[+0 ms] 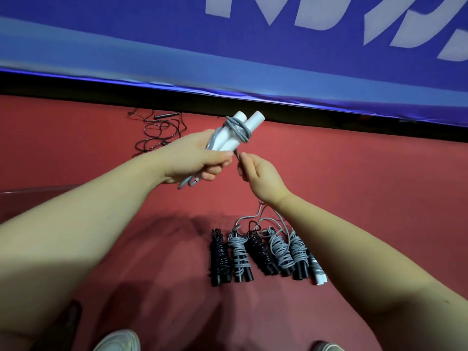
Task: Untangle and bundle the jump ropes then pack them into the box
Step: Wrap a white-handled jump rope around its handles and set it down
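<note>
While tight in the left grip (192, 158), white handles (253, 121); right grip (260, 173) tight round grey rope (239, 129); banner lettering (316, 11) illegible.

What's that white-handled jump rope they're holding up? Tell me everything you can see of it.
The jump rope has two smooth white handles, plastic by the look, held side by side and tilted up and away. Its grey cord loops a few turns around them near the top. The left hand grips the handles' lower part; the right hand pinches the loose cord, which trails down to the red floor beside the finished bundles.
</note>
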A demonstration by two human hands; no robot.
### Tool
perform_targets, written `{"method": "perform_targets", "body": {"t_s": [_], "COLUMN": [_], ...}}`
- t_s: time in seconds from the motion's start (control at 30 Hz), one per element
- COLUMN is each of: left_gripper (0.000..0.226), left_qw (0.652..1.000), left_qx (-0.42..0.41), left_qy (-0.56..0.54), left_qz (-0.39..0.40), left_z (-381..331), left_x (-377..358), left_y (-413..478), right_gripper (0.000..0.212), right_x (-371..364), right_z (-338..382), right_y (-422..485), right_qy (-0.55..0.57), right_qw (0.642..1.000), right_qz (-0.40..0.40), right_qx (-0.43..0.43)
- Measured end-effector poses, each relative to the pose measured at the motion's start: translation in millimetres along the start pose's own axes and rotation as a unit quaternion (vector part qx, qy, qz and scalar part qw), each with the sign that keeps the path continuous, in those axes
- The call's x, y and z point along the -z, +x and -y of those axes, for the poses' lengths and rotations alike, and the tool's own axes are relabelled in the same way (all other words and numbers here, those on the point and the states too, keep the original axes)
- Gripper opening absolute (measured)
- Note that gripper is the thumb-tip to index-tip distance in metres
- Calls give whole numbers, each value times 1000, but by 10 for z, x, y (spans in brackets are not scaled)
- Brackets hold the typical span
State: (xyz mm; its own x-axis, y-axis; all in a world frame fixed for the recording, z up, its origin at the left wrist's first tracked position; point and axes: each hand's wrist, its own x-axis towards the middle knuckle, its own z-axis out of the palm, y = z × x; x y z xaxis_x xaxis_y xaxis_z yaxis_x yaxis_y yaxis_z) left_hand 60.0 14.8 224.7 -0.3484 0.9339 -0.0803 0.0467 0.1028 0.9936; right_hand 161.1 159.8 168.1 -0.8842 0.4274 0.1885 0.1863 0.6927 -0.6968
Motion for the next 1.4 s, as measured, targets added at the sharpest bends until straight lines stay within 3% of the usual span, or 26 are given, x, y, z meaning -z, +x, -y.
{"method": "perform_targets", "body": {"t_s": [0.07, 0.13, 0.2, 0.3, 0.47, 0.6, 0.77, 0.9, 1.1, 1.27, 1.4], "left_gripper": [10, 9, 12, 13, 16, 23, 24, 23, 27, 29, 24], "left_qw": [999, 994, 984, 985, 959, 953, 970, 964, 956, 983, 991], "left_qx": [6, 9, 20, 36, 55, 72, 53, 76, 83, 110, 119], "left_qy": [-12, 78, 157, 160, 276, 295, 236, 253, 280, 148, 57], "left_qz": [-38, -76, -83, -54, -21, -5, 16, 37, 13, -7, -20], "left_z": [54, 115, 180, 247, 226, 241, 177, 125, 122, 100, 53], "left_x": [63, 128, 186, 218, 164, 132, 134, 94, 79, 66, 47], "left_y": [38, 46, 25, -13, -29, -12, 29, 29, 46, 48, 88], "right_gripper": [32, 30, 32, 47, 56, 59, 66, 54, 55, 51, 42], "right_x": [23, 31, 57, 108, 190, 173, 261, 341, 323, 464, 399], "right_z": [28, 65, 110, 163, 207, 240, 209, 200, 206, 142, 8], "right_y": [-10, -12, 6, 13, -18, -46, 25, 34, 52, 110, 64], "right_qy": [-75, -165, -143, -39, -160, -194, -105, -232, -256, -225, -265], "right_qw": [996, 983, 988, 999, 984, 975, 993, 968, 960, 967, 954], "right_qz": [27, 40, 28, 21, 61, 91, 53, 74, 92, 83, 94], "right_qx": [33, 68, 46, 1, 48, 61, 29, 57, 68, 89, 104]}}
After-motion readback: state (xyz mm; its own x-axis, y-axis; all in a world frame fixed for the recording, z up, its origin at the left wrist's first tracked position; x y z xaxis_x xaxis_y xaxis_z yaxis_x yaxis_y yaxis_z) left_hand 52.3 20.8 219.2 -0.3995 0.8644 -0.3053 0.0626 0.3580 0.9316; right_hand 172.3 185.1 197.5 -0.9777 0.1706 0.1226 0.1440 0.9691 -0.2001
